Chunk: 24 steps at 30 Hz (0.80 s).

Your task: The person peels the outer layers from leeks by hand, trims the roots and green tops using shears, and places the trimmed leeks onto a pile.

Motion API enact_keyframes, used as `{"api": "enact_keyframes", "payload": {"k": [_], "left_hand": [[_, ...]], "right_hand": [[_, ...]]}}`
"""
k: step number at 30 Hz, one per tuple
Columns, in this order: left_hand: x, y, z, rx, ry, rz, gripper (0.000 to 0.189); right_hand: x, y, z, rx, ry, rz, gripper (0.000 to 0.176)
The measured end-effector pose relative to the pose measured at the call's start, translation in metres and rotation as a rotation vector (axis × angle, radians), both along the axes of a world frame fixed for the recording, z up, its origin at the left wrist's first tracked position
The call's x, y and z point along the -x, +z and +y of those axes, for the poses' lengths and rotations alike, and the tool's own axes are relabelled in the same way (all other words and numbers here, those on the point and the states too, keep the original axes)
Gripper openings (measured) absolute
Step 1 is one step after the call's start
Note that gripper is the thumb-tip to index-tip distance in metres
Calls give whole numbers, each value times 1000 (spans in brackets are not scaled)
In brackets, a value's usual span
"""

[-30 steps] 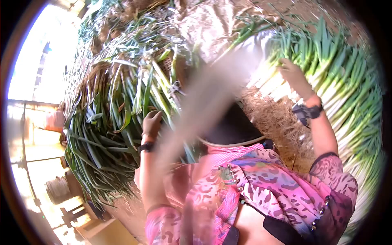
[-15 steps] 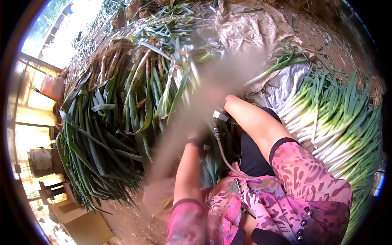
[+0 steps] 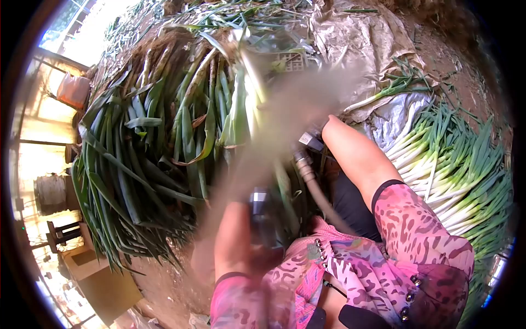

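A blurred brown smear across the lens covers most of both hands. My left hand (image 3: 241,178) is at the lower end of the smear, beside the big pile of untrimmed leeks (image 3: 126,170); its fingers are hidden. A dark device with a shiny face (image 3: 259,203) sits at that wrist. Farther up and right is my right hand (image 3: 318,118), its fingers also lost in the blur. Just below it are a small white-faced box (image 3: 311,141) and a hose with a metal fitting (image 3: 304,164). A pale leek stalk (image 3: 252,93) shows at the smear's left edge.
Cleaned white-and-green leeks (image 3: 438,175) lie in a long row at right. One leek (image 3: 389,90) rests on crumpled sheeting (image 3: 367,44). A plastic grid (image 3: 290,61) shows at the back. Cardboard boxes (image 3: 104,290) stand at lower left.
My left forearm has moved left and the dark device at its wrist shows more. My right arm and the hose sit farther right in view. More of the pale stalk and the grid is visible.
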<state>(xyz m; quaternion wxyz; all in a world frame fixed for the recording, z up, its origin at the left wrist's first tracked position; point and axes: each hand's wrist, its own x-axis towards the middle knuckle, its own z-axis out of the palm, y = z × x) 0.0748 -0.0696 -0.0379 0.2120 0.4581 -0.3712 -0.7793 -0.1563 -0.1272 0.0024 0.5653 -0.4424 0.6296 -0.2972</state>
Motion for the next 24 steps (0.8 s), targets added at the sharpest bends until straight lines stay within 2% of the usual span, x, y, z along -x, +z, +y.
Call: {"api": "enact_keyframes", "payload": {"k": [1,2,4,6,8,10,11,13,14,16,18,19,20,22,23,24], "left_hand": [[-9,27,-2,1,7,9,35],[-16,56,1,211,-73,-58,35],[-27,100,7,449,-91,-134,36],[-36,129,13,489,-21,-133,36],[-37,144,17,431,72,-97,37],[-33,153,24,287,146,-42,38],[-28,160,30,252,162,-26,40],[-37,104,16,443,76,-158,40],[-33,109,22,428,74,-121,40],[-30,133,41,497,43,-146,39],[-47,107,32,294,129,-110,39],[-51,108,34,242,154,-66,38],[-55,110,38,189,182,-21,37],[-54,120,45,103,238,56,33],[-52,119,43,183,187,-19,32],[-50,117,41,262,135,-92,31]], "right_hand": [[-4,4,-3,70,-20,-14,45],[-1,-5,-14,165,-35,89,45],[-5,13,-6,167,-154,-149,42],[-13,29,1,152,-216,-376,39],[-20,46,5,114,-78,-415,38],[-25,83,15,69,202,-271,38],[-38,78,29,277,208,-209,37],[-66,68,55,694,166,-16,36],[-70,68,46,432,81,-290,35],[-64,73,40,242,9,-347,31],[-57,47,18,167,-108,-459,30],[-54,36,12,124,-169,-516,29],[-51,41,14,212,-302,-473,27],[-43,60,23,150,-271,-519,26],[-40,75,27,118,-254,-541,26],[-48,84,32,148,-155,-400,29]]}}
